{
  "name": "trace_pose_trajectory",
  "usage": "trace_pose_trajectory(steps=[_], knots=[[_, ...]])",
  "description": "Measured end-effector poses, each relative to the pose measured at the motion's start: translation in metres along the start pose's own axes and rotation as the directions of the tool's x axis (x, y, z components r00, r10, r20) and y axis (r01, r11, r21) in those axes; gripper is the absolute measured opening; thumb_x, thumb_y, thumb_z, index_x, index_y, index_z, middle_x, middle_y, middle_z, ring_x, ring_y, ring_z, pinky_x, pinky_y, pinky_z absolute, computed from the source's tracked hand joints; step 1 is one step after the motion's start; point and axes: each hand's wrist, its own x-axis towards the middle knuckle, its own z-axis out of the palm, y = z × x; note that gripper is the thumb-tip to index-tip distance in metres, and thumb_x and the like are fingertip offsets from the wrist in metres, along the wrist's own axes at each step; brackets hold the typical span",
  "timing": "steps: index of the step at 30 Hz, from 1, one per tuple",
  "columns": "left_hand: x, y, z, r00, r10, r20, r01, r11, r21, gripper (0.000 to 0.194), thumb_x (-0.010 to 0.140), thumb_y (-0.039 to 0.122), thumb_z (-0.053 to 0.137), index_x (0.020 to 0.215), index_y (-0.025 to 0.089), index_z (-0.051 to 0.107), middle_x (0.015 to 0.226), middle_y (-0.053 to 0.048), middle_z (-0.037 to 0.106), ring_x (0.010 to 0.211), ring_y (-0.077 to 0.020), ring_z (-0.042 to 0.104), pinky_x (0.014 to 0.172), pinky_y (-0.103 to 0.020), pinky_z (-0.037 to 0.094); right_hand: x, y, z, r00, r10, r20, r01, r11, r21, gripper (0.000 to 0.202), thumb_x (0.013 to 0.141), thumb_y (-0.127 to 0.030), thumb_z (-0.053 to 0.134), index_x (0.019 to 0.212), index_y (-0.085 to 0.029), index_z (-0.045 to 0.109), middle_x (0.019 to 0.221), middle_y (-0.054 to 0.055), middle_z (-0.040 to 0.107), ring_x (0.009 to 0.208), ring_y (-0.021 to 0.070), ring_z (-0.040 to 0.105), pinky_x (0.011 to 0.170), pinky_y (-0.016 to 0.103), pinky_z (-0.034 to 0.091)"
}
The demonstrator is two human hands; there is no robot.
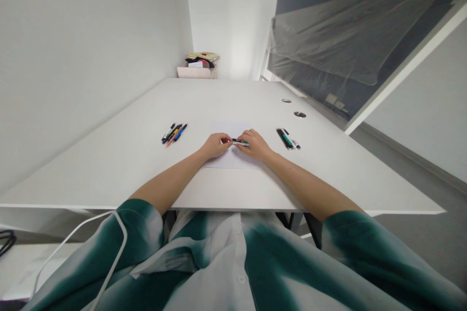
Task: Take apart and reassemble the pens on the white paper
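Note:
A sheet of white paper [233, 158] lies on the white table in front of me. Over it, both hands meet at a small bunch of pens [241, 143], with white, black and green parts showing between the fingers. My left hand [217, 146] has its fingers closed at the left end, where a bit of red shows. Curled round the right part is my right hand [254, 144]. The fingers cover much of the bunch, so I cannot tell how many pens are in it.
Several coloured pens [175, 133] lie to the left, and several black, green and white pens [288, 139] to the right. Two round metal table inserts [299, 114] sit at back right. A box of items [197, 72] stands at the far end. A white cable [122, 238] crosses my left sleeve.

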Motion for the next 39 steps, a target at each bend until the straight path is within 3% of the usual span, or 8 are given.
trace_pose_trajectory(steps=[6, 12, 15, 24, 31, 35, 39], knots=[[-0.001, 0.004, 0.001, 0.999, 0.029, 0.02, -0.03, 0.999, 0.045, 0.025, 0.083, 0.032, 0.056, 0.09, 0.017, 0.074, 0.086, -0.004, 0.074, 0.08, -0.0168, 0.064, 0.08, -0.028, 0.049, 0.001, -0.002, 0.002, 0.999, -0.05, -0.001, 0.05, 0.998, 0.031, 0.018, 0.09, -0.025, 0.054, 0.089, -0.018, 0.071, 0.087, 0.009, 0.066, 0.083, 0.0213, 0.054, 0.081, 0.035, 0.04], [-0.002, -0.006, -0.007, 1.0, -0.014, 0.023, 0.005, 0.93, 0.367, 0.026, 0.086, 0.023, 0.049, 0.094, 0.016, 0.072, 0.094, -0.008, 0.073, 0.088, -0.021, 0.065, 0.086, -0.034, 0.048, -0.003, -0.001, 0.002, 0.997, -0.042, 0.063, 0.042, 0.999, 0.001, 0.016, 0.083, -0.022, 0.059, 0.084, -0.016, 0.073, 0.086, 0.01, 0.065, 0.083, 0.0221, 0.053, 0.081, 0.035, 0.04], [-0.002, -0.009, -0.01, 0.999, -0.043, 0.024, 0.028, 0.895, 0.446, 0.023, 0.084, 0.023, 0.051, 0.096, 0.016, 0.071, 0.091, -0.007, 0.073, 0.088, -0.0222, 0.064, 0.086, -0.035, 0.048, -0.003, -0.002, 0.003, 0.994, -0.041, 0.1, 0.041, 0.999, -0.001, 0.017, 0.083, -0.023, 0.059, 0.083, -0.016, 0.074, 0.086, 0.01, 0.065, 0.083, 0.0223, 0.053, 0.08, 0.035, 0.04], [-0.002, -0.013, -0.007, 0.996, -0.044, 0.082, 0.001, 0.887, 0.461, 0.022, 0.086, 0.025, 0.052, 0.094, 0.018, 0.071, 0.092, -0.007, 0.07, 0.09, -0.0208, 0.063, 0.087, -0.034, 0.048, -0.002, -0.003, 0.003, 0.987, -0.039, 0.157, 0.039, 0.999, 0.002, 0.019, 0.085, -0.024, 0.059, 0.085, -0.015, 0.076, 0.087, 0.01, 0.065, 0.083, 0.0214, 0.052, 0.08, 0.034, 0.039], [-0.002, -0.017, -0.007, 0.996, -0.039, 0.076, 0.003, 0.904, 0.428, 0.028, 0.085, 0.03, 0.052, 0.103, 0.018, 0.071, 0.094, -0.007, 0.07, 0.091, -0.0217, 0.063, 0.089, -0.035, 0.048, -0.003, -0.004, 0.0, 0.99, -0.022, 0.136, 0.016, 0.999, 0.042, 0.019, 0.085, -0.027, 0.06, 0.085, -0.016, 0.075, 0.086, 0.01, 0.065, 0.083, 0.0216, 0.053, 0.081, 0.034, 0.041], [0.001, -0.024, -0.014, 0.999, -0.033, 0.015, 0.024, 0.919, 0.393, 0.032, 0.087, 0.033, 0.052, 0.109, 0.018, 0.069, 0.1, -0.008, 0.069, 0.096, -0.0222, 0.062, 0.093, -0.036, 0.046, -0.004, 0.01, -0.005, 0.994, 0.1, 0.041, -0.101, 0.994, 0.039, 0.024, 0.088, -0.028, 0.053, 0.087, -0.017, 0.074, 0.088, 0.009, 0.067, 0.088, 0.0232, 0.054, 0.083, 0.036, 0.042], [0.002, -0.035, -0.025, 0.995, -0.089, -0.045, 0.099, 0.903, 0.419, 0.033, 0.089, 0.03, 0.048, 0.11, 0.017, 0.069, 0.111, -0.01, 0.066, 0.106, -0.0235, 0.059, 0.098, -0.037, 0.044, -0.01, 0.037, -0.007, 0.957, 0.284, -0.063, -0.285, 0.958, -0.007, 0.028, 0.089, -0.023, 0.047, 0.099, -0.014, 0.072, 0.099, 0.013, 0.068, 0.096, 0.0253, 0.056, 0.091, 0.039, 0.042]])
